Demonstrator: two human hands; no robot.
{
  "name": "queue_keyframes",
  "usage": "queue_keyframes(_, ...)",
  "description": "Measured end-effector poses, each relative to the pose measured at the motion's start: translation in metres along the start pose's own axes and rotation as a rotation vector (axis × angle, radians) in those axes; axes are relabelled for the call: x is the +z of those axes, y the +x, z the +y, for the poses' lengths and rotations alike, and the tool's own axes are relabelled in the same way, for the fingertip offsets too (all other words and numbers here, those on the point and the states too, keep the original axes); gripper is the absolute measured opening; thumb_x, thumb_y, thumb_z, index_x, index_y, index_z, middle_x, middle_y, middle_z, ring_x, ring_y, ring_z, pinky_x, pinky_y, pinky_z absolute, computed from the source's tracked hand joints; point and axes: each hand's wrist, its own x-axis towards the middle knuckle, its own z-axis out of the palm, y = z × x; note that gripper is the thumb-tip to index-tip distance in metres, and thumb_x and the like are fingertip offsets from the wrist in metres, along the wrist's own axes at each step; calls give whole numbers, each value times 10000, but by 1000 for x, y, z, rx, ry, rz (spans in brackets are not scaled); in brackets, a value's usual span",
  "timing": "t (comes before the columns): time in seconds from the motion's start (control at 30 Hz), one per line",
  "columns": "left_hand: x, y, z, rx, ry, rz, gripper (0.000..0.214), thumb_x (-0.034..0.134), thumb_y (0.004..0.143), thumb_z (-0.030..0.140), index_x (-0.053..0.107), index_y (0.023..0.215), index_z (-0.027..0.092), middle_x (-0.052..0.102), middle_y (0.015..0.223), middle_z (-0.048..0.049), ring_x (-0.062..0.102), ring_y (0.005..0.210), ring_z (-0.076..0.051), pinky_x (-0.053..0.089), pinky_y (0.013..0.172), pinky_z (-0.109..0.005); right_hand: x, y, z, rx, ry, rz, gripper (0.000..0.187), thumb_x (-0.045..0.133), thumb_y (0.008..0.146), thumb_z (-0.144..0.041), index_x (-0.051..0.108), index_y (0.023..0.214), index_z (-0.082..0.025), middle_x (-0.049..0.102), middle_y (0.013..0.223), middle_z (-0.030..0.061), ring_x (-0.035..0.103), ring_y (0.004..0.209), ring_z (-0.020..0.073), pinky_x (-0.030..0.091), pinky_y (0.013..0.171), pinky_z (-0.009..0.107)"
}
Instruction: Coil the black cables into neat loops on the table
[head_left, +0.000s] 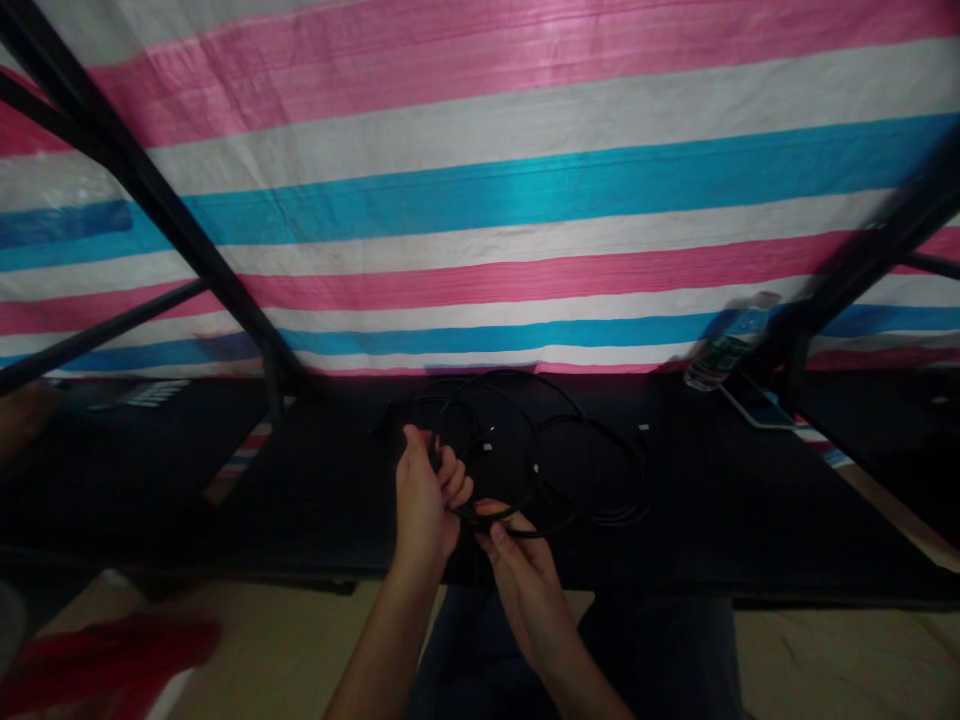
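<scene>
Your left hand [424, 505] is curled nearly shut around a thin black rubber cable [559, 395]. Your right hand [525, 590] pinches a strand of it between thumb and forefinger, with the other fingers partly open. The cable lies in loose overlapping loops on a black tabletop [750, 500], spreading sideways to the right of your hands, with no single long axis. A small pale plug end [643, 427] sits at the loops' right side. A clear plastic water bottle [729, 342] stands further right, and a pink, white and blue striped tarp [480, 240] hangs behind.
</scene>
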Motion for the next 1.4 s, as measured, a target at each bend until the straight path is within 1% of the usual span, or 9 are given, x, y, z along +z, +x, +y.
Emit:
queue_keyframes(0.17, -15, 3, 30, -103, 454, -221, 418, 835, 715, 456, 501, 813, 223, 334, 497, 129, 239, 346, -35, 185, 347, -142, -15, 24, -45, 33, 214, 71, 355, 829, 741, -374, 695, 1042, -242, 715, 867, 23, 684, 806, 177, 527, 741, 315)
queue_keyframes(0.37, -12, 5, 57, -34, 863, -496, 117, 794, 737, 231, 689, 761, 184, 571, 590, 15, 445, 449, -101, 297, 394, -176, -29, 54, -102, -121, -418, -118, 297, 776, 777, -274, 686, 1053, -217, 627, 702, -38, 500, 464, 84, 387, 462, 219)
queue_keyframes(0.5, 5, 6, 56, 0, 887, -639, 184, 777, 630, 43, 717, 693, 204, 698, 713, -43, 603, 646, -193, 438, 548, -217, -10, 57, -115, -329, -813, -302, 481, 738, 724, -114, 716, 1182, -260, 696, 1010, 42, 640, 778, 169, 533, 726, 318)
queue_keyframes(0.67, 11, 6, 49, -82, 732, -603, 531, 700, 540, -111, 717, 985, 177, 707, 775, -78, 663, 682, -220, 446, 551, -220, 13, 52, -124, -464, -888, -467, 828, 640, 690, -32, 542, 1441, -365, 607, 1343, 66, 632, 1099, 258, 518, 958, 422)
queue_keyframes(0.77, 8, 10, 50, -120, 657, -592, 751, 679, 517, -132, 648, 1199, 181, 711, 846, -82, 680, 692, -211, 464, 552, -212, 14, 48, -128, -520, -923, -517, 731, 630, 756, -72, 569, 1411, -392, 597, 1377, 56, 644, 1099, 255, 533, 939, 415)
queue_keyframes(0.93, 12, 13, 56, -113, 701, -631, 941, 716, 515, -128, 553, 1375, 220, 689, 841, -50, 672, 688, -176, 495, 599, -199, 11, 50, -128, -542, -991, -595, 428, 627, 865, -167, 716, 1247, -337, 718, 1081, 69, 674, 940, 229, 542, 838, 369)
queue_keyframes(1.07, 16, 14, 59, -132, 600, -553, 856, 744, 539, -106, 600, 1321, 211, 693, 874, -58, 673, 713, -167, 498, 619, -199, 7, 60, -133, -523, -875, -471, 248, 669, 859, -237, 795, 1059, -309, 713, 917, 57, 649, 824, 217, 521, 774, 350)
queue_keyframes(1.27, -12, 30, 44, -85, 656, -519, 174, 758, 792, 254, 705, 902, 129, 554, 585, 13, 518, 494, -101, 431, 496, -189, -16, 71, -145, -536, -625, 67, 192, 705, 828, -288, 774, 1001, -242, 643, 772, 25, 567, 642, 162, 453, 559, 282)
queue_keyframes(1.4, -22, 30, 27, -118, 455, -386, 267, 774, 797, 366, 597, 803, 166, 373, 548, 96, 315, 400, -34, 348, 419, -158, -37, 73, -131, -282, -543, -24, 213, 713, 815, -343, 696, 977, -205, 586, 687, -24, 456, 485, 101, 357, 437, 233)
